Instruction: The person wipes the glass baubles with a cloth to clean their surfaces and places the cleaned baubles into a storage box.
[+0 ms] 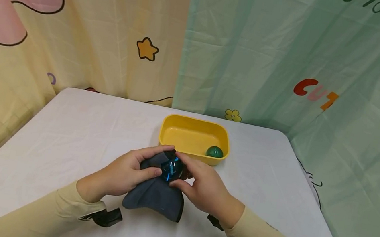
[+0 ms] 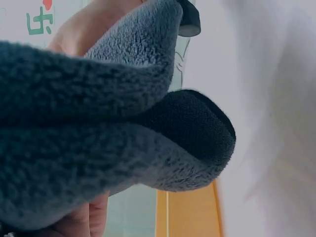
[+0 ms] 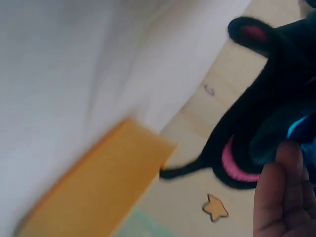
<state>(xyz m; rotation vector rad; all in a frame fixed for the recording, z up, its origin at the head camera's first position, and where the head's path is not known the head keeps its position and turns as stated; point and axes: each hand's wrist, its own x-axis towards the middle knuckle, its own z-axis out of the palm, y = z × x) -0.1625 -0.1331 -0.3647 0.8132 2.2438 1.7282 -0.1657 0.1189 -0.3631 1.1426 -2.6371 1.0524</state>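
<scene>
A shiny blue ball sits in a dark grey-blue plush cloth between my two hands above the table. My left hand grips the cloth from the left, its thumb tip at the ball's side and its index finger reaching over the top. From the right, my right hand holds the ball between thumb and index finger. In the left wrist view the fluffy cloth fills much of the picture, in folds. The right wrist view shows its dark edge with pink patches and fingers near the blue shine.
Just beyond the hands stands a yellow plastic bin with a green ball in its right front corner. The white table ends at printed curtains behind and to the sides. Black straps hang at the wrists.
</scene>
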